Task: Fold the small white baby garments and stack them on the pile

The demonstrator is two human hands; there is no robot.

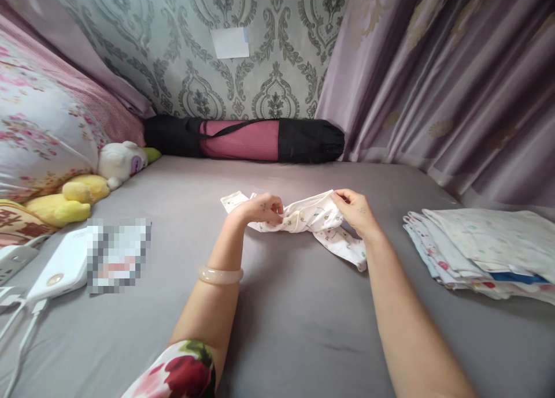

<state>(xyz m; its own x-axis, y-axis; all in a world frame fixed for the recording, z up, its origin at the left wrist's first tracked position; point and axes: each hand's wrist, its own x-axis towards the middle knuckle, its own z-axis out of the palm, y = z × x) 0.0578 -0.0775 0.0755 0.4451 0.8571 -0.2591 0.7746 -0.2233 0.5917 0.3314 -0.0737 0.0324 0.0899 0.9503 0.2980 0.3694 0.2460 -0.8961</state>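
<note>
Pinching rumpled, printed cloth, left hand and right hand curl.

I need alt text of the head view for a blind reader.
A person's left hand and right hand hold a crumpled, patterned white cloth on a grey bedsheet. Folded cloths are stacked at right, plush toys sit at left, and a long bag lies along the wall.

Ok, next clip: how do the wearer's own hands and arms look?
Both the left hand and right hand are ungloved, with small dark marks on their backs. The left arm has a pale, glossy bangle and a floral sleeve in red, pink, white, green and black. No sleeve shows on the right arm.
</note>
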